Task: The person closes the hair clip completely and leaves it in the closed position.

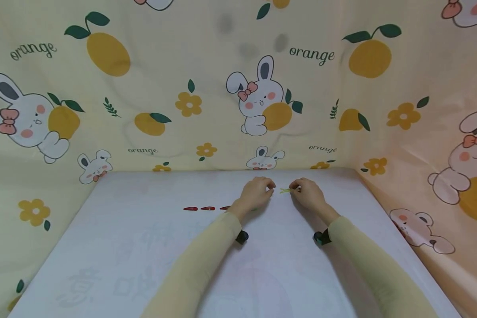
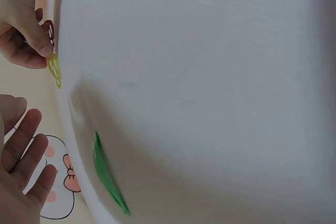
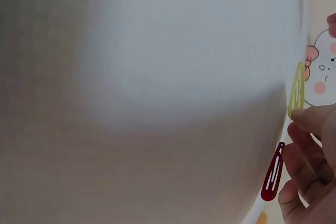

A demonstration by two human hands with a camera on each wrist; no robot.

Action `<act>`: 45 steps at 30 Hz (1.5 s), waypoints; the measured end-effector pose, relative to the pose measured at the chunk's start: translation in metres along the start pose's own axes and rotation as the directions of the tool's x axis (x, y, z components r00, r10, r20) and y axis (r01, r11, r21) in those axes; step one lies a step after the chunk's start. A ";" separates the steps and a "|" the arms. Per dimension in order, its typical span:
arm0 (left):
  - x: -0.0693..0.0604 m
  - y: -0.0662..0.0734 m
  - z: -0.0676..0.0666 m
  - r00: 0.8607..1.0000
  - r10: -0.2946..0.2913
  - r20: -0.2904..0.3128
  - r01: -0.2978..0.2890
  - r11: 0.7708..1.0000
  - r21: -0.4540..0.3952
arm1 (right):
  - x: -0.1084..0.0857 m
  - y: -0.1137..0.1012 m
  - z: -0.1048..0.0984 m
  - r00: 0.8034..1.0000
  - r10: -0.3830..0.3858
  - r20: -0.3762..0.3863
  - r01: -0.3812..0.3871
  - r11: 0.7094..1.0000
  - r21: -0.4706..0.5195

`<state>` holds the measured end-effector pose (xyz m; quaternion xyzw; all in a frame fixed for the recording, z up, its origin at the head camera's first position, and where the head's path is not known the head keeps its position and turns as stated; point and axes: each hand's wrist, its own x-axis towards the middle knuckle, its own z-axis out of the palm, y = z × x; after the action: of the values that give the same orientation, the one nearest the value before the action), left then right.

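Observation:
My right hand [image 1: 309, 194] pinches a yellow snap hair clip [image 3: 297, 87] between thumb and index finger, its narrow end pointing toward my left hand. A dark red hair clip [image 3: 273, 174] shows beside the other fingers of that hand; whether they hold it, I cannot tell. To the left, my left hand [image 1: 257, 194] hovers over the table with its fingers spread and relaxed, holding nothing. Below it lies a green hair clip [image 2: 107, 177], mostly hidden by the hand in the head view. Red hair clips [image 1: 208, 208] form a row left of my left wrist, which partly covers one.
The white table [image 1: 115, 247] carries faint markings showing through its surface. A cream curtain [image 1: 206, 57] printed with rabbits and oranges stands behind the far edge and along the sides. Black wrist cameras [image 1: 242, 237] sit on both wrists.

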<state>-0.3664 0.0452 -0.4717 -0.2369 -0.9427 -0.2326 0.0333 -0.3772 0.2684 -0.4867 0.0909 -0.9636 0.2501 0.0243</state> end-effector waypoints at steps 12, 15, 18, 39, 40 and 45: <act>0.005 0.011 0.006 1.000 -0.008 -0.008 0.008 1.000 -0.003 | 0.002 0.002 0.000 1.000 -0.027 0.001 0.027 1.000 -0.016; 0.005 0.013 0.008 1.000 -0.016 -0.008 0.016 1.000 0.011 | 0.001 -0.001 0.000 1.000 -0.030 -0.001 0.030 1.000 -0.004; 0.005 0.015 0.008 1.000 -0.030 -0.007 0.030 0.999 0.017 | 0.000 -0.004 0.000 1.000 -0.023 -0.008 0.023 1.000 0.012; 0.000 0.012 0.008 0.991 -0.061 -0.121 0.054 0.997 -0.058 | -0.014 -0.028 0.000 0.969 -0.152 -0.194 0.171 0.981 0.087; -0.002 0.011 0.007 0.990 -0.057 -0.130 0.049 0.997 -0.067 | -0.015 -0.030 0.000 0.964 -0.162 -0.211 0.185 0.978 0.096; -0.011 0.011 -0.002 0.984 -0.028 -0.174 0.007 0.993 -0.121 | -0.023 -0.040 -0.003 0.941 -0.187 -0.284 0.237 0.959 0.156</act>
<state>-0.3511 0.0483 -0.4674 -0.2088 -0.9224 -0.3092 0.0998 -0.3474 0.2391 -0.4674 0.1621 -0.9081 0.3459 0.1716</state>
